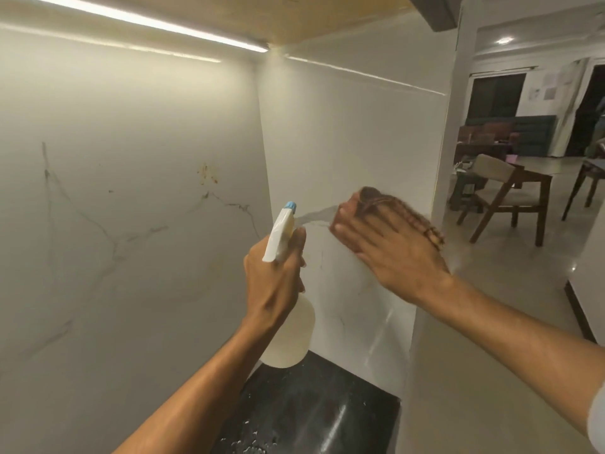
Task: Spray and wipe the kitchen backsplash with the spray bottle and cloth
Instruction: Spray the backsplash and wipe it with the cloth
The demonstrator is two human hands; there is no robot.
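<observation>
My left hand (276, 276) grips the neck of a translucent spray bottle (288, 335) with a white trigger head and blue nozzle, held upright in front of the corner. My right hand (389, 250) lies flat on a brown patterned cloth (402, 208), pressing it against the right-hand panel of the white marble backsplash (343, 142). The cloth is blurred. The left-hand backsplash panel (131, 191) carries grey veins and small orange-brown stains (206, 173) at mid height.
A black countertop (311, 411) speckled with droplets lies below the bottle. A lit strip light (147, 22) runs under the upper cabinet. To the right, past the wall's end, a room holds wooden chairs (510, 198) and a table.
</observation>
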